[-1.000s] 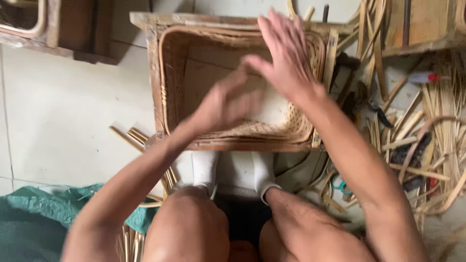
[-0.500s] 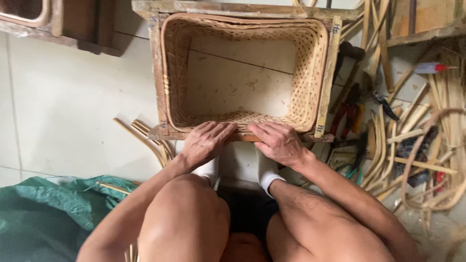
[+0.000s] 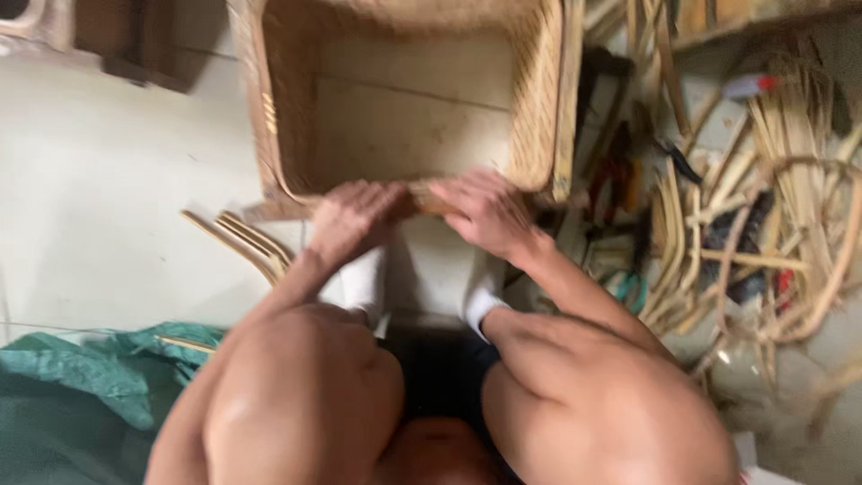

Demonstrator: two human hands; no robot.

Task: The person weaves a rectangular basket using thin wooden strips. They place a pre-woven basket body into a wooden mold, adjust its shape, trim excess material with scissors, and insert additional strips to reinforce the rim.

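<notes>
Woven cane basket [image 3: 409,99] sits on the floor before the knees; left hand [image 3: 355,220] and right hand [image 3: 485,211] press flat, unclenched, on its near rim. Even pressure from both hands would steady it.

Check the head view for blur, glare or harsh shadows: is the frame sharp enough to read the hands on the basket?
Head view: motion blur softens everything; the left hand and right hand on the near rim of the woven basket show no finger detail. Lighting is even and dim, without glare; soft shadow sits under the knees. The cane strips smear together.
</notes>
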